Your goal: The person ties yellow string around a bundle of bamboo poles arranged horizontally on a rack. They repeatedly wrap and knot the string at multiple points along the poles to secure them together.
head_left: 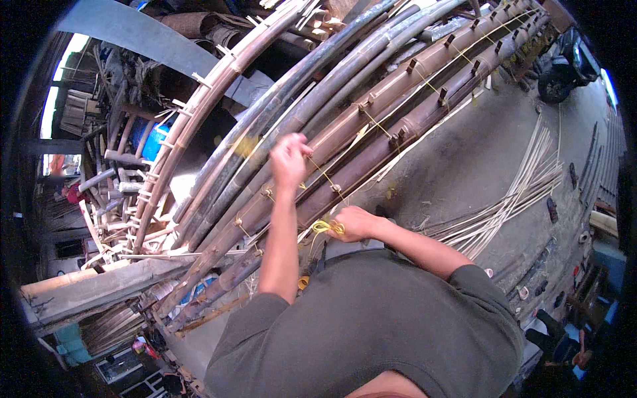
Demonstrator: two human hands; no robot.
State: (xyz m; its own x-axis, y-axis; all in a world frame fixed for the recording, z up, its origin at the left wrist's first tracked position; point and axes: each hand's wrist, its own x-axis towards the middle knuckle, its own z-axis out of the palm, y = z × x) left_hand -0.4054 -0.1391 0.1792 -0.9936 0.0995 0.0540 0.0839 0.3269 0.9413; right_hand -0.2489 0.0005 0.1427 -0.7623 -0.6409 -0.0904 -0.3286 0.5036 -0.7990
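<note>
Two long brown bamboo poles run side by side, a far pole [338, 138] and a near pole [361, 169], both set with short pegs. Thin yellow cord [323, 174] is strung across between their pegs. Above the far pole my left hand [290, 158] is raised with its fingers curled closed; what they hold, if anything, is too small to make out. A yellow blur [245, 146] shows just beyond it. My right hand [355, 223], closed beside the near pole, grips a looped bundle of yellow cord [327, 227].
Beyond lie several grey bamboo poles [312, 109] and a curved pegged pole [199, 99]. A blue drum [156, 140] stands among cut bamboo pieces at left. Thin bamboo strips [511, 199] lie on the concrete floor at right. A dark wheeled vehicle [564, 69] stands at far right.
</note>
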